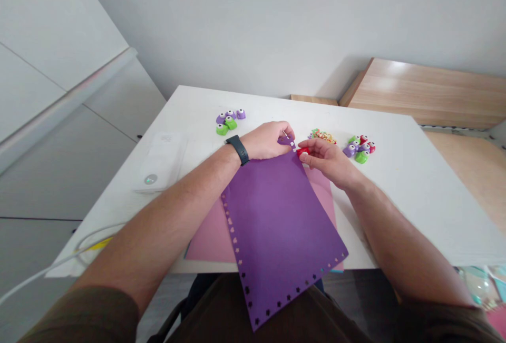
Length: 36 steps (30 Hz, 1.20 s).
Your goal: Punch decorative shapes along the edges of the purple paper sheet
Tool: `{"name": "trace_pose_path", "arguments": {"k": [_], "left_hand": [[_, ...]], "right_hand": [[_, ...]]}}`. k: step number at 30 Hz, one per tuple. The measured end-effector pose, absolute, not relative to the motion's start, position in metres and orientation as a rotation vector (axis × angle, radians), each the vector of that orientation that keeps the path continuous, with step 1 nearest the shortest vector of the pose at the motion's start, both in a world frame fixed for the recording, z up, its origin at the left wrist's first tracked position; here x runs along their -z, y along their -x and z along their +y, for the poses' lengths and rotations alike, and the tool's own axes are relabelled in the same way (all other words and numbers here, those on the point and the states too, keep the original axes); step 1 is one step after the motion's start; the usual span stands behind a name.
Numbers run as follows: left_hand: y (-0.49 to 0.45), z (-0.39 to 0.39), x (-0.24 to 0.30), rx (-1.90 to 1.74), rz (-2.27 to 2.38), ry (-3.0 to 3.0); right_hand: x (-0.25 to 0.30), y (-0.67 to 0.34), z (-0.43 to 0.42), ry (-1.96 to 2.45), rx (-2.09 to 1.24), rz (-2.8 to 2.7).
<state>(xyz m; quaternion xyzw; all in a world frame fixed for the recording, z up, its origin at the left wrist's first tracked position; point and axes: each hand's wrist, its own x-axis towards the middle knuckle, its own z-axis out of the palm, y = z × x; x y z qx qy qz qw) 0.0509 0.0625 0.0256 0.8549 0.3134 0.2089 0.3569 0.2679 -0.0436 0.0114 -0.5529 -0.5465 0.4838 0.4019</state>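
Note:
A purple sheet (282,216) with small shapes punched along its edges lies at an angle, its near corner hanging past the table edge. At its far end my left hand (271,140) grips the sheet between thumb and fingers. My right hand (326,158) is closed on a red craft punch (303,152) set against the sheet's far right edge. Underneath lies a pink sheet (207,235). Just beyond my right hand is a pile of small colourful paper cut-outs (323,135).
Purple and green punches (229,120) stand at the back left of the white table (407,201), and a mixed group of punches (359,148) at the right. A clear plastic box (162,161) and a white cable (51,266) are on the left. A wooden unit (430,82) adjoins the right.

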Motion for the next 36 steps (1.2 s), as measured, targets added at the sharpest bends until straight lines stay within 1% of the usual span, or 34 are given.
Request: {"name": "trace_pose_path", "arguments": {"k": [10, 19, 36], "left_hand": [[-0.052, 0.061, -0.026, -0.566, 0.793, -2.198], [-0.052, 0.060, -0.029, -0.585, 0.766, -2.173], [-0.052, 0.060, -0.030, -0.599, 0.746, -2.175]], "right_hand": [[-0.007, -0.266, -0.043, 1.391, -1.231, -1.443], [-0.006, -0.261, -0.043, 1.402, -1.306, -1.357], [-0.010, -0.258, -0.044, 1.367, -1.318, -1.291]]}}
